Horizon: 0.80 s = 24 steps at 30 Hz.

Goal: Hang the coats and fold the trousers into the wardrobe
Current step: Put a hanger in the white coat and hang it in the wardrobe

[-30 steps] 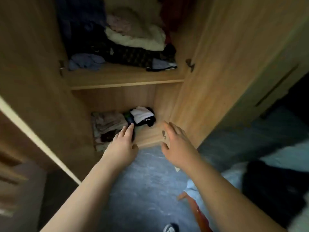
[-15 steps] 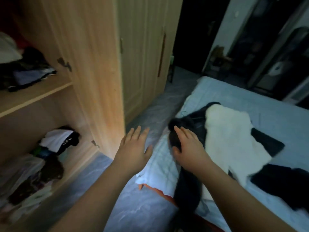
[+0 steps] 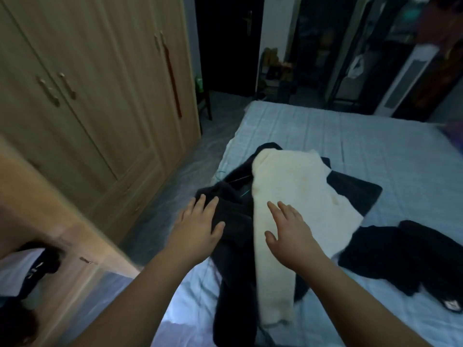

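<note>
A cream fleece coat (image 3: 295, 196) lay spread on the bed (image 3: 375, 136), partly covering one dark coat (image 3: 235, 221) at the bed's near edge; a second dark garment (image 3: 411, 256) lay heaped further along the bed, just beside the cream one. Two hands were in view. The left hand (image 3: 198, 229) hovered over the dark coat, the right hand (image 3: 288, 234) over the cream one, fingers spread and holding nothing. Compared with half a second earlier, the view had turned further from the wardrobe (image 3: 87, 96) toward the bed.
</note>
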Motion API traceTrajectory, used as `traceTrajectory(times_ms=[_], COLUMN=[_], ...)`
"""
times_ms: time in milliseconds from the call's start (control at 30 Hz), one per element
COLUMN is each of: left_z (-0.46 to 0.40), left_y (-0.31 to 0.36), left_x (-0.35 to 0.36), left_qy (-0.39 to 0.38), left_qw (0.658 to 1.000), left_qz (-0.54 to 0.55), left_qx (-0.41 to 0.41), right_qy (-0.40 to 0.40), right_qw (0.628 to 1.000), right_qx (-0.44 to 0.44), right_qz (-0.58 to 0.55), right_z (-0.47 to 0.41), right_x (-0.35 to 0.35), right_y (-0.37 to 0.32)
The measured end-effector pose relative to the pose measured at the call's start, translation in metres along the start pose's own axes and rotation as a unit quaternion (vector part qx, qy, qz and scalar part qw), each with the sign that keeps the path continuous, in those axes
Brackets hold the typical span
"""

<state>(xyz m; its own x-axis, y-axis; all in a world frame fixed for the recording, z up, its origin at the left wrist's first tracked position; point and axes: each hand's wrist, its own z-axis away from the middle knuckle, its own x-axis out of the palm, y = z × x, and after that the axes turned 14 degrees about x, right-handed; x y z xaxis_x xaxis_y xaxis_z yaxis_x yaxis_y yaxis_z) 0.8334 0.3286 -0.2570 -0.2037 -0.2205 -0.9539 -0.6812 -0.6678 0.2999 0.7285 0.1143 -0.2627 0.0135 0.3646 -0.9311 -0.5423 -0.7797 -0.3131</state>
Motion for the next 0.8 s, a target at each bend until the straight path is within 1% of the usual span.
traceTrajectory(times_ms=[200,400,600,800], left_z=[-0.098,-0.176,-0.245,-0.321], left_y=[0.027,0.028,0.007,-0.014], left_x=[0.035,0.078,0.106,0.133], left_qy=[-0.032,-0.057,-0.071,-0.085], left_qw=[0.999,0.995,0.989,0.983], left_qz=[0.032,0.077,0.126,0.154], left_qx=[-0.008,-0.027,-0.041,-0.042], right_qy=[-0.026,-0.062,-0.07,-0.067], right_qw=[1.0,0.997,0.994,0.993], right_qx=[0.004,0.036,0.074,0.088], right_qz=[-0.015,-0.029,-0.04,-0.03], right_z=[-0.078,-0.15,-0.206,-0.282], right_x=[-0.009,0.002,0.02,0.021], right_y=[0.052,0.093,0.11,0.107])
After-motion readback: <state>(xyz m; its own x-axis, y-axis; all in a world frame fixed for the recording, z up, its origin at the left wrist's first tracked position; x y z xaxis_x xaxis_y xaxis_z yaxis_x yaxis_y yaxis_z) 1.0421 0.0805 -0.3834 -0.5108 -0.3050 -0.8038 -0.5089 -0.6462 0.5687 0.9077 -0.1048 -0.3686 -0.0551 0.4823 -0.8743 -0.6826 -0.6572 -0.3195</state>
